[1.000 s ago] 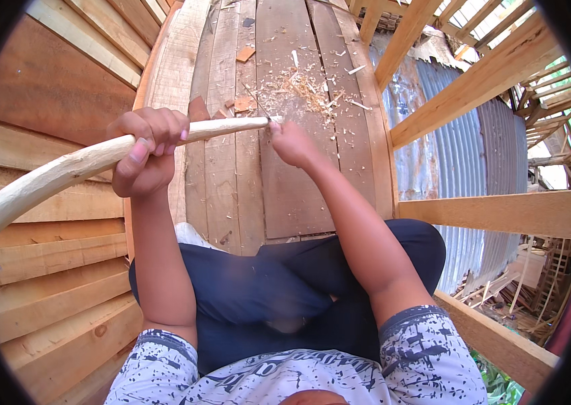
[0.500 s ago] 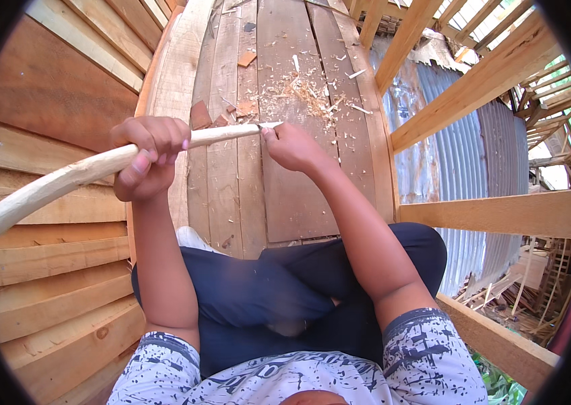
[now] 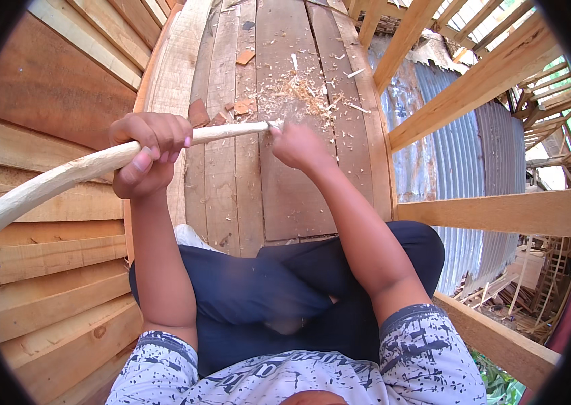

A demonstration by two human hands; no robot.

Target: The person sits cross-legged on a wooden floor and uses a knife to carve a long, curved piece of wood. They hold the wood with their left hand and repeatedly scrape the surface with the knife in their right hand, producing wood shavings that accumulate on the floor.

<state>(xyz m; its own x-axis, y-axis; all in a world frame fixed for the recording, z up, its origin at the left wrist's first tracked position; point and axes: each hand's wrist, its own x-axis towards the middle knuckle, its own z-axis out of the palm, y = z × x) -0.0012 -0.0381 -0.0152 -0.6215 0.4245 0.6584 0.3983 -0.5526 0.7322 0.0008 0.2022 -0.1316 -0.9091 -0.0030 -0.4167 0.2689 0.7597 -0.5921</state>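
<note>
A long, curved, peeled wooden stick runs from the lower left toward the middle, its thin end pointing right. My left hand is wrapped round it, palm side partly hidden. At the stick's thin tip is my right hand, closed and slightly blurred. A small dark edge, like a blade, shows between its thumb and the tip; the rest of that tool is hidden in the fist. Pale wood shavings lie on the planks just beyond my right hand.
I sit cross-legged on a plank floor. A slatted wooden wall rises close at the left. Wooden rails and corrugated metal sheets stand at the right. Reddish-brown chips lie ahead.
My right hand has shifted slightly right, along and past the stick's tip, with the dark edge moving with it. My left hand and the stick have barely moved.
</note>
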